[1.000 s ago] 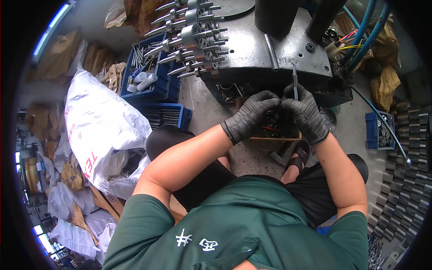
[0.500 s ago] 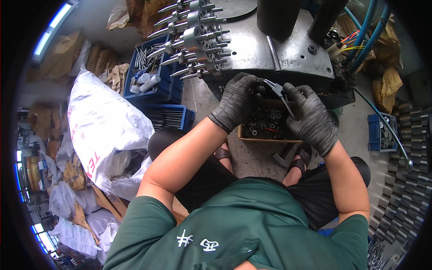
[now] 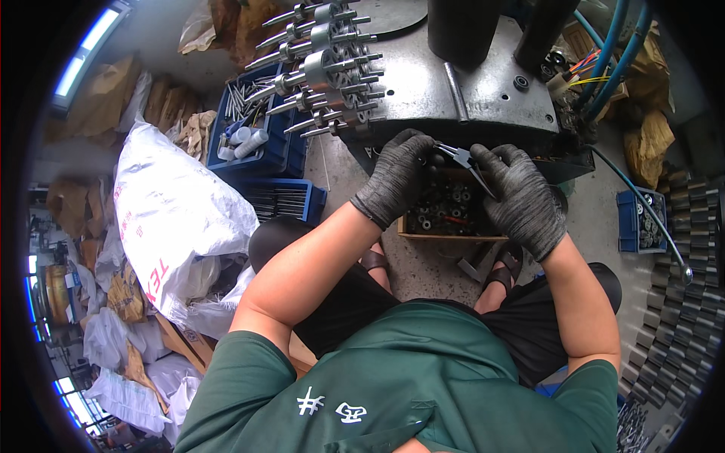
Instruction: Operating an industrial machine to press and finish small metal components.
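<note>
My right hand, in a grey knitted glove, is closed around the handles of a pair of slim-nosed pliers. The jaws point left and reach the fingertips of my left hand, gloved in the same grey. Those fingers are pinched together at the plier tips; whatever sits between them is too small and dark to make out. Beneath both hands is an open wooden drawer with many small ring-shaped metal parts in it, partly covered by the gloves.
A metal machine table stands ahead, bearing a loose rod and a bearing ring. Shafts with round rotors are stacked at its left. Blue bins and a white sack lie left; a small blue bin sits right.
Both hands have dropped slightly toward me. The pliers have tilted a little flatter, with their tips still at my left fingertips.
</note>
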{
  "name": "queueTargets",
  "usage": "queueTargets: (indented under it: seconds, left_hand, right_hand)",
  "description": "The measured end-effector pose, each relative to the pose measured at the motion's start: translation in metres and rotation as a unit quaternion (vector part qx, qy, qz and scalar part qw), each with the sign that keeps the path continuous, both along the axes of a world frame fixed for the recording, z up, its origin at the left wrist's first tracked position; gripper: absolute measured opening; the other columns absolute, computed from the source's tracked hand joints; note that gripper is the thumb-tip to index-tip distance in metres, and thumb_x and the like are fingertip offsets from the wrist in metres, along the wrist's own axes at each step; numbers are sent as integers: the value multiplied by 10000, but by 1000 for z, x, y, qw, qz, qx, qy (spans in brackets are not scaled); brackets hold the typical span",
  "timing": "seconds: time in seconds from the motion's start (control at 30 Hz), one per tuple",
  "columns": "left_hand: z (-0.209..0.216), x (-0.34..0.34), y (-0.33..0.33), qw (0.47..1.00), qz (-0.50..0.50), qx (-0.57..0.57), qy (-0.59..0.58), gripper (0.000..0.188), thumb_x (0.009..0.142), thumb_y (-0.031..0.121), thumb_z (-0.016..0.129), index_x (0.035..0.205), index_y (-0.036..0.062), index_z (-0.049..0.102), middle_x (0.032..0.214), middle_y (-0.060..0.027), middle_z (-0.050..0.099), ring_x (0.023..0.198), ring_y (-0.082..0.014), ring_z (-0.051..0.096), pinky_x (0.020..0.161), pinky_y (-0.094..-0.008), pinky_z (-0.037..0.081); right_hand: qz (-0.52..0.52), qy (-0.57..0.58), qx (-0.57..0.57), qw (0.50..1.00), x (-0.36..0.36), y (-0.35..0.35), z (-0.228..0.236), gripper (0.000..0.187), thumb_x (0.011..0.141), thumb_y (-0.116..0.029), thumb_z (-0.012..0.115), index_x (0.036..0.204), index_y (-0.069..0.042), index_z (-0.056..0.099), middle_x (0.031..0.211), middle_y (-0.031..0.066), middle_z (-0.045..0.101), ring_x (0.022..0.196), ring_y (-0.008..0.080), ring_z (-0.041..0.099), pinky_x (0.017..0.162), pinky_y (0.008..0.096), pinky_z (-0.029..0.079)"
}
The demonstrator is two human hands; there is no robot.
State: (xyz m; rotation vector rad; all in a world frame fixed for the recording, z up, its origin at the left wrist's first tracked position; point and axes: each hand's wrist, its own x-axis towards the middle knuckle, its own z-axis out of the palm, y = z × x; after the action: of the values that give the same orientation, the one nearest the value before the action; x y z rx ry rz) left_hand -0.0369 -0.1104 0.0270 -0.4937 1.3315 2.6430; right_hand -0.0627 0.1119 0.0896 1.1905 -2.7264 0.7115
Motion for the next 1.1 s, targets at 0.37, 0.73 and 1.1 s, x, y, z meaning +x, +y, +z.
queueTargets:
  seconds: [0.37,0.73,1.1]
  left_hand:
    - [0,0,-1,999,-9,-41,34,61,917,173,584,936,115,585,850,-23,583,809,-144,603,780,-330,512]
    - [-2,-4,1,986,52,155,-14,165,884,98,592,1041,53,575,1029,-123,630,921,-216,635,800,-348,530]
    - [-24,6,17,993,1,117,-29,189,874,-21,518,1063,-9,531,945,-87,550,821,-191,574,736,-308,521]
  right_hand:
    - [10,-18,3,1000,-3,-1,3,600,719,-70,730,1303,-97,594,1111,206,603,999,391,594,875,457,515]
    - [15,-228,-200,953,-23,-30,-5,576,769,-33,618,1336,18,533,1007,170,652,926,279,671,809,367,544]
    - [-2,-372,-345,862,-69,-115,26,558,811,-58,646,1352,21,534,910,74,650,732,97,566,652,244,487]
